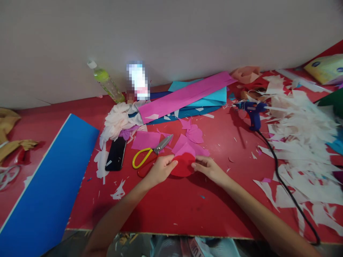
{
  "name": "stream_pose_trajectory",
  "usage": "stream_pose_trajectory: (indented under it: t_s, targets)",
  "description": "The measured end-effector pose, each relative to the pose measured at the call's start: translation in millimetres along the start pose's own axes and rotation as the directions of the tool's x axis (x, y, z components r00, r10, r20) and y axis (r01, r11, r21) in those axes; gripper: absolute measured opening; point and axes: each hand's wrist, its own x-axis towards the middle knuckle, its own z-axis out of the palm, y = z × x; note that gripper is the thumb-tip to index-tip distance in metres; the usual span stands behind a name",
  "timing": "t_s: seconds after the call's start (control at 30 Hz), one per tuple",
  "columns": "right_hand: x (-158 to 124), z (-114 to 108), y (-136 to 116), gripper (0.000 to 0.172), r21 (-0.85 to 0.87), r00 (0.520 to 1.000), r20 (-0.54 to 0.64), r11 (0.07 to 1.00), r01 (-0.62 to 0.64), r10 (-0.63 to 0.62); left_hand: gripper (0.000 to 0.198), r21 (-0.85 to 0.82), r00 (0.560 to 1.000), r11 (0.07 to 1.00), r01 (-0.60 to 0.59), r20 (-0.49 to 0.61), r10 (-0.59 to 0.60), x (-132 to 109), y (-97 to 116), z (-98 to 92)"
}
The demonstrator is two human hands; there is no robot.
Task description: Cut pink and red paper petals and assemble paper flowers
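A round red paper disc point(183, 167) is held between my two hands, just above the red table. My left hand point(163, 168) pinches its left edge with thumb and fingers. On the right edge, my right hand point(209, 167) grips it the same way. Pink paper pieces point(184, 146) lie right behind the disc, one of them a ruffled flower shape point(194, 134). Scissors point(153, 151) with one yellow and one red handle rest beside my left hand, their blades pointing away to the right.
A blue glue gun point(253, 113) with a black cord stands at the right, near heaped white paper scraps point(302, 125). A black phone point(116, 153), a blue board point(50, 189) and a bottle point(108, 82) are at the left. Long folded paper sheets point(184, 96) lie along the wall.
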Motion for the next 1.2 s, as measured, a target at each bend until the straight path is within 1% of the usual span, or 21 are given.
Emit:
stream_pose_trajectory:
  t_s: [0.07, 0.13, 0.3, 0.47, 0.57, 0.73, 0.83, 0.9, 0.93, 0.97, 1.0, 1.03, 1.07, 1.1, 1.13, 1.17, 1.2]
  targets:
    - [0, 1, -1, 0.031, 0.05, 1.0, 0.019, 0.999, -0.017, 0.017, 0.03, -0.012, 1.0, 1.0, -0.004, -0.02, 0.003, 1, -1, 2.0]
    - [1, 2, 0, 0.03, 0.062, 1.0, 0.006, 0.998, -0.025, 0.025, 0.03, -0.017, 1.0, 1.0, -0.007, -0.029, 0.007, 1, -2, 4.4]
    - [2, 2, 5, 0.032, 0.018, 0.997, -0.074, 1.0, -0.025, 0.026, 0.032, -0.022, 0.999, 1.0, -0.004, -0.032, 0.003, 1, -2, 8.0]
    - [2, 1, 7, 0.032, -0.004, 0.994, -0.114, 1.0, -0.002, 0.002, 0.033, -0.035, 1.0, 0.999, 0.006, -0.019, -0.007, 2, 0, 6.5]
    - [2, 1, 7, 0.031, -0.003, 0.993, -0.115, 1.0, -0.007, 0.007, 0.033, -0.038, 1.0, 0.999, 0.01, -0.005, -0.011, 2, -2, 6.7]
    - [1, 1, 6, 0.031, -0.028, 0.996, -0.089, 1.0, -0.004, 0.001, 0.028, -0.009, 1.0, 1.0, -0.001, -0.024, 0.0, 2, -7, 8.6]
    - [1, -1, 7, 0.032, -0.061, 0.995, -0.099, 0.998, -0.006, 0.0, 0.017, -0.001, 0.999, 1.0, 0.012, -0.043, -0.012, 0, -7, 1.1]
    - [1, -4, 10, 0.032, -0.076, 0.992, -0.124, 0.997, -0.01, 0.001, 0.026, 0.04, 0.997, 0.999, 0.004, -0.072, -0.001, -2, -6, -10.3]
    - [1, -5, 11, 0.032, -0.083, 0.99, -0.138, 0.996, -0.01, -0.001, 0.029, 0.111, 0.995, 0.994, -0.011, -0.096, 0.021, -4, -6, -17.1]
    - [2, -6, 12, 0.032, -0.09, 0.989, -0.149, 0.996, -0.009, -0.005, 0.029, 0.253, 0.986, 0.967, -0.012, -0.157, 0.054, -6, -7, -24.2]
    - [2, -7, 13, 0.032, -0.094, 0.988, -0.155, 0.996, -0.008, -0.007, 0.028, 0.448, 0.967, 0.894, 0.025, -0.237, 0.092, -9, -8, -30.8]
    - [2, -8, 13, 0.033, -0.095, 0.988, -0.156, 0.995, -0.007, -0.008, 0.027, 0.629, 0.948, 0.769, 0.115, -0.302, 0.105, -12, -10, -36.6]
    - [2, -8, 14, 0.033, -0.093, 0.988, -0.153, 0.996, -0.007, -0.007, 0.026, 0.749, 0.939, 0.632, 0.2, -0.331, 0.095, -16, -12, -41.2]
    - [2, -8, 13, 0.033, -0.091, 0.989, -0.149, 0.996, -0.007, -0.007, 0.027, 0.82, 0.936, 0.512, 0.258, -0.343, 0.078, -19, -14, -44.3]
    - [2, -8, 13, 0.034, -0.091, 0.989, -0.149, 0.996, -0.008, -0.006, 0.031, 0.858, 0.936, 0.419, 0.295, -0.348, 0.053, -22, -16, -46.2]
    - [2, -8, 12, 0.034, -0.096, 0.988, -0.152, 0.995, -0.01, -0.005, 0.035, 0.877, 0.937, 0.362, 0.317, -0.349, 0.025, -25, -17, -47.0]
    - [2, -8, 11, 0.035, -0.105, 0.988, -0.155, 0.994, -0.011, -0.006, 0.039, 0.883, 0.936, 0.331, 0.333, -0.353, 0.0, -27, -18, -47.1]
